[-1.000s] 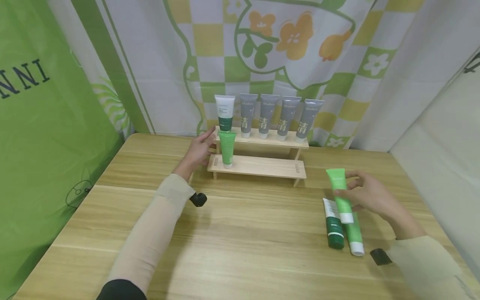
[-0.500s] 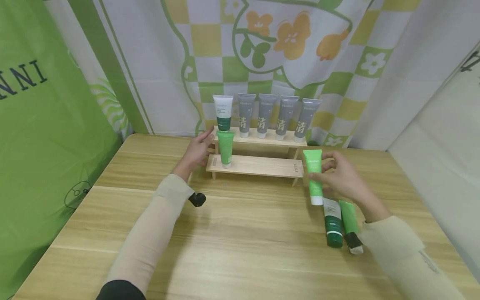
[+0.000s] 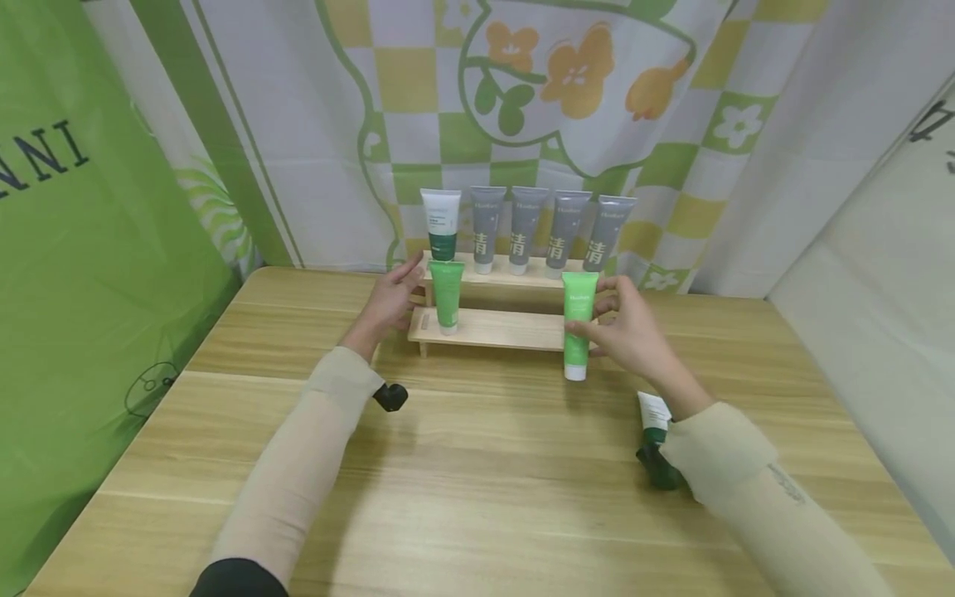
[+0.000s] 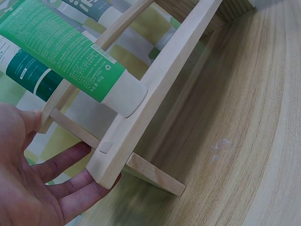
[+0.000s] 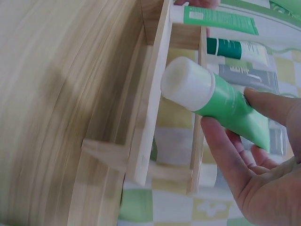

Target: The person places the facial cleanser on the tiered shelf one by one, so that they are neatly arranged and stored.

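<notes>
My right hand (image 3: 629, 330) pinches a bright green squeeze tube (image 3: 579, 319) upright, white cap down, in front of the right end of a two-tier wooden stand (image 3: 507, 328). In the right wrist view the tube's white cap (image 5: 187, 84) overlaps the lower shelf. My left hand (image 3: 391, 302) holds the stand's left end; in the left wrist view its fingers (image 4: 82, 197) reach round the shelf ends. Another green tube (image 3: 448, 297) stands on the lower shelf at left. On the upper shelf are a white and dark green tube (image 3: 442, 224) and several grey tubes (image 3: 526, 228).
A white and dark green tube (image 3: 654, 412) lies on the wooden table (image 3: 477, 497) at right, partly covered by the right cuff. A patterned curtain (image 3: 418, 124) hangs behind the stand. A thin black cable (image 3: 149, 385) lies at the left edge.
My right hand has carried the green tube leftward from the lying tubes to the stand's right end. My left hand stays at the stand. The green tube left lying is now hidden behind the right sleeve.
</notes>
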Demonstrator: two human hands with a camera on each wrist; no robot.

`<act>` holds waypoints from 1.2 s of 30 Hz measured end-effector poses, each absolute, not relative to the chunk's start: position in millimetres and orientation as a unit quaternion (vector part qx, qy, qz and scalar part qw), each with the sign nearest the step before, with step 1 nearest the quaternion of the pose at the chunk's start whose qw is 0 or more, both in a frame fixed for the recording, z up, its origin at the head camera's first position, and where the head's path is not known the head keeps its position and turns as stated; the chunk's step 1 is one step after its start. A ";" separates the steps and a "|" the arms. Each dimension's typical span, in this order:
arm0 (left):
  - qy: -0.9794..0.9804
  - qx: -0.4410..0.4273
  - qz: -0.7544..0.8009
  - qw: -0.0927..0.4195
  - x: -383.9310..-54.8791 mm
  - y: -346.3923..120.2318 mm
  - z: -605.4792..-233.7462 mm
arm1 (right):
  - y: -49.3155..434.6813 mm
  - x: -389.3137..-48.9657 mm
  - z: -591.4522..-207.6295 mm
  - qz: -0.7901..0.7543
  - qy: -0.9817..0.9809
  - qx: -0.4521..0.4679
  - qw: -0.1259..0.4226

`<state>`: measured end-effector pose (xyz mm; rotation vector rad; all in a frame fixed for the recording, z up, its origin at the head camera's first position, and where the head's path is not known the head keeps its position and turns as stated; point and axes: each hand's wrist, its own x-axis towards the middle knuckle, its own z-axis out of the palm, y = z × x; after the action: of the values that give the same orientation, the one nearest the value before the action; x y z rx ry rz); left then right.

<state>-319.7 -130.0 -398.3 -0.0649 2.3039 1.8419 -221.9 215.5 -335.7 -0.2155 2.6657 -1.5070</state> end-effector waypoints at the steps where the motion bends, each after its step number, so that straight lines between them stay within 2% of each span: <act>1: 0.777 -0.022 0.622 0.095 -319.8 -129.9 -398.7 | 212.4 -223.4 -336.0 -0.494 0.866 -0.072 0.031; 16: 0.781 -0.029 0.617 0.096 -321.7 -129.7 -398.0 | 162.2 -245.8 -340.0 -0.551 0.830 -0.082 -0.019; 27: 0.779 -0.026 0.618 0.099 -321.0 -131.0 -396.8 | 129.6 -255.4 -348.9 -0.523 0.841 -0.113 -0.079; 36: 0.780 -0.025 0.617 0.100 -320.5 -130.2 -396.7 | 112.8 -263.1 -356.4 -0.522 0.839 -0.110 -0.103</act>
<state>-320.5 -130.2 -396.7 -0.0741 2.3058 1.8253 -263.1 112.8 -356.4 -0.3699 2.8242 -1.7578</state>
